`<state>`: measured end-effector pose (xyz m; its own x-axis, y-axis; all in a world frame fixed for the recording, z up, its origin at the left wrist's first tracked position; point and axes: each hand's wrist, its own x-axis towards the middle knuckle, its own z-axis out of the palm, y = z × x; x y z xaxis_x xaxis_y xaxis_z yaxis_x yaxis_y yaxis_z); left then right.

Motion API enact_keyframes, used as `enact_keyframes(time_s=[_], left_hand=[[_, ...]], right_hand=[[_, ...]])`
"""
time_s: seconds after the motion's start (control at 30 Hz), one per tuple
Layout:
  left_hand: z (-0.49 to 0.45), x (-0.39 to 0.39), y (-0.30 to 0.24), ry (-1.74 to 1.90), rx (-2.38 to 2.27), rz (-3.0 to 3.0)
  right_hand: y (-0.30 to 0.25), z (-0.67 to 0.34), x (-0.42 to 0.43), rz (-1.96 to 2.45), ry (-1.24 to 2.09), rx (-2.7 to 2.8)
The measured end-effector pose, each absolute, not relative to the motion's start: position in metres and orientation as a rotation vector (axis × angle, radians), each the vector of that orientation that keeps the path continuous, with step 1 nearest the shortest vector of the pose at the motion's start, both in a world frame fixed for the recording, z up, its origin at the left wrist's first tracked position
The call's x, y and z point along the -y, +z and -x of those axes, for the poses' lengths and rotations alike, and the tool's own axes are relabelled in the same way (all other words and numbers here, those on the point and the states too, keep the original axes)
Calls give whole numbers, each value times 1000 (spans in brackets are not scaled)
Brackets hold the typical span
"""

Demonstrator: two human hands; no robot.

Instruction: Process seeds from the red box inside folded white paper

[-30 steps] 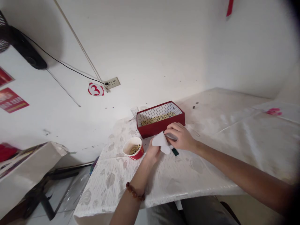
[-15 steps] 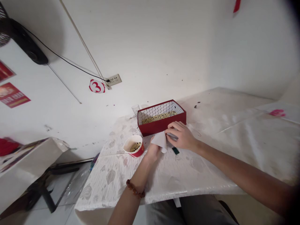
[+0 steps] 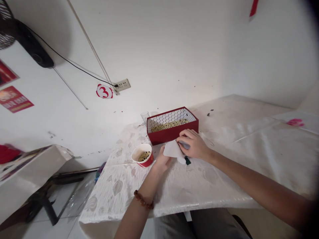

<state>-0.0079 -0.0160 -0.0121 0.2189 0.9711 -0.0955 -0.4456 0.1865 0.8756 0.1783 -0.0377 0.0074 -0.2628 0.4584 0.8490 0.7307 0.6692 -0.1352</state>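
Note:
A piece of white paper is held between my two hands, just in front of a dark red box. My left hand, below a brown bead bracelet, closes on the paper's left side; its fingertips are partly hidden. My right hand pinches the paper's right edge with thumb and fingers. The open red box has a patterned white lining and small pale and dark grains inside. Left of my left hand stands a red and white paper cup with similar grains in it. A small dark green piece lies under my right hand.
A clear glass stands behind the box's left corner. The patterned white tablecloth reaches the wall, with dark scraps on it at right. A power outlet and black fan are on the left wall.
The white paper has turned and now spreads wider toward the right, its lower end reaching the dark green piece. Both hands keep their hold. The view has shifted slightly.

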Motion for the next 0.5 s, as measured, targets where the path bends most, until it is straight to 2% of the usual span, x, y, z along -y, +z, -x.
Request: enact_keyframes(time_s=[0.5], left_hand=[[6, 18, -2, 1117, -783, -839]], right_hand=[[4, -182, 34, 754, -99, 1964]])
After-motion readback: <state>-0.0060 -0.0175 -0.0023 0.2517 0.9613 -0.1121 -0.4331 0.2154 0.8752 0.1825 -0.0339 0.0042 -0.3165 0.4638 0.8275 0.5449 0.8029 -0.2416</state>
